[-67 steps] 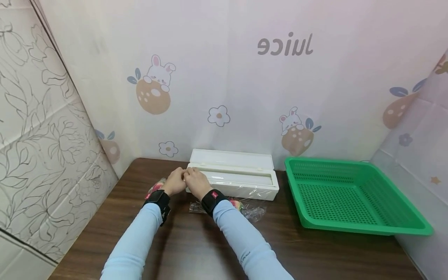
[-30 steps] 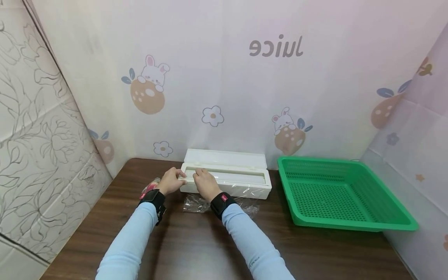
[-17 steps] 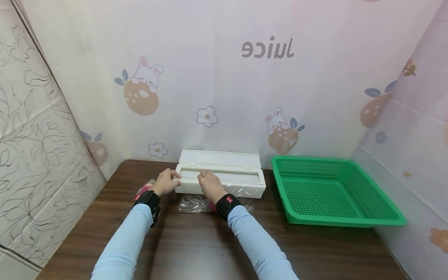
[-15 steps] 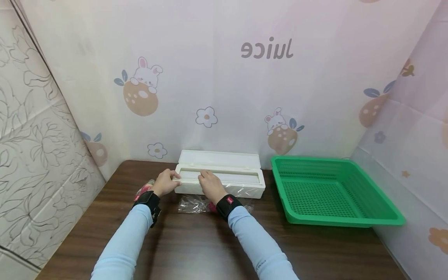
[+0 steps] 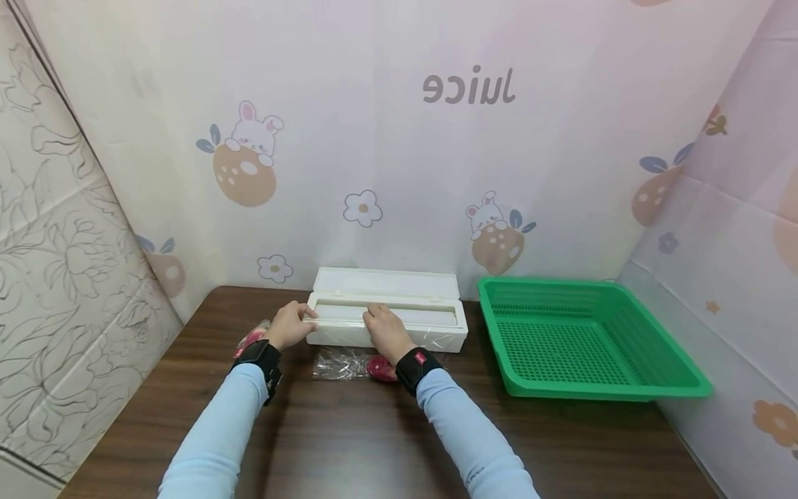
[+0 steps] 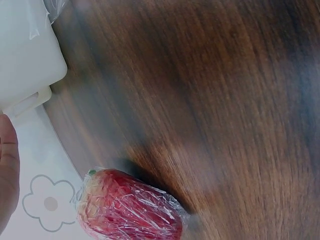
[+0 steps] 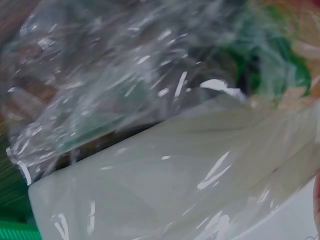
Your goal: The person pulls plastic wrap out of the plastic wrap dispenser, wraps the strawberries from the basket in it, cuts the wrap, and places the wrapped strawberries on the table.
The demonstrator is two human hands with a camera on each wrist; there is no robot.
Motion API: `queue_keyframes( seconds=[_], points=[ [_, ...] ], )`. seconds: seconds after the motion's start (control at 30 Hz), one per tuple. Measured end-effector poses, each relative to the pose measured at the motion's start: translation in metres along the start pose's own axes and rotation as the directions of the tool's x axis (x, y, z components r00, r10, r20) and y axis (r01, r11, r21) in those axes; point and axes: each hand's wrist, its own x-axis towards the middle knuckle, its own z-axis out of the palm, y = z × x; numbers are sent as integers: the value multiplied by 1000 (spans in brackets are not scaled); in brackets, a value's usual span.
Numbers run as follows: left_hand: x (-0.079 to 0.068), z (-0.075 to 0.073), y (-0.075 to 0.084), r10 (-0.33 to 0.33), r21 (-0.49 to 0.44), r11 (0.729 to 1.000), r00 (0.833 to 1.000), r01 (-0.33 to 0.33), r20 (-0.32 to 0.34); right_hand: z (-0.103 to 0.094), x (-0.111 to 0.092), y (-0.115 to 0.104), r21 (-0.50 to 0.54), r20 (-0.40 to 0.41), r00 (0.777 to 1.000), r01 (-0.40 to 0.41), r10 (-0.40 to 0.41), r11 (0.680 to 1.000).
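Observation:
A white cling film dispenser (image 5: pixel 355 337) stands by the wall, its lid (image 5: pixel 386 283) raised and a pale roll (image 5: pixel 411 317) inside. My left hand (image 5: pixel 289 326) touches its left end, thumb and fingers apart. Curled fingers of my right hand (image 5: pixel 386 333) are at the front rim, left of middle; whatever is under the fingertips is hidden. Clear film (image 5: pixel 339 364) hangs down the front and lies crumpled on the table, partly over a red rounded thing (image 5: pixel 380 369). The right wrist view shows film (image 7: pixel 125 75) draped over the box front.
A red rounded thing wrapped in clear film (image 6: pixel 130 207) lies left of the box, partly behind my left hand in the head view. A green plastic basket (image 5: pixel 598 391) stands on the right. A patterned wall covering (image 5: pixel 424 173) rises behind the dark wood table (image 5: pixel 349 436).
My right hand has moved right along the box's front rim, away from my left hand. The left hand stays at the left end. More of the red thing in front shows.

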Motion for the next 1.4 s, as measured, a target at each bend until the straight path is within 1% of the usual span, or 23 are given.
queue_keyframes(
  seconds=[0.13, 0.2, 0.33, 0.4, 0.63, 0.7, 0.83, 1.0, 1.17, 1.33, 1.4],
  points=[
    [-1, -2, -1, -3, -5, 1000, 1000, 3, -2, -2, -2, 3, -2, 17, 1000, -4, 4, 1000],
    [-1, -2, -2, -10, -2, 1000, 1000, 10, -2, -3, -3, 5, -1, 43, 999, 2, -1, 1000],
    [0, -4, -2, -3, 1, 1000, 1000, 3, -2, -6, -5, 9, 3, 102, 995, 9, -9, 1000],
    [0, -4, -2, -5, -4, 1000, 1000, 5, -2, -7, -6, 10, 7, 117, 993, 9, -9, 1000],
    [-2, -5, 1, -23, -24, 999, 1000, 23, 2, -6, -8, 12, 4, 55, 998, 13, -13, 1000],
    [-2, -4, 1, -18, -23, 1000, 1000, 18, 0, -6, -9, 13, 2, 48, 999, 12, -12, 1000],
    [-2, -2, 0, -28, -28, 999, 1000, 28, -1, -6, -11, 15, 1, 47, 999, 5, -5, 1000],
    [-3, -1, 0, -16, -29, 999, 1000, 16, -3, -8, -15, 18, -3, 46, 999, 13, -13, 1000],
    [-3, 0, 0, 3, -21, 1000, 1000, -3, -9, -8, -19, 22, -28, 13, 1000, 10, -10, 1000],
    [-4, -1, 2, -2, -29, 1000, 1000, 2, -8, -5, -24, 26, -20, -32, 999, 7, -8, 1000],
    [-5, -1, 2, -9, -32, 999, 1000, 9, -4, -6, -25, 26, -18, -36, 999, 5, -5, 1000]
  ],
)
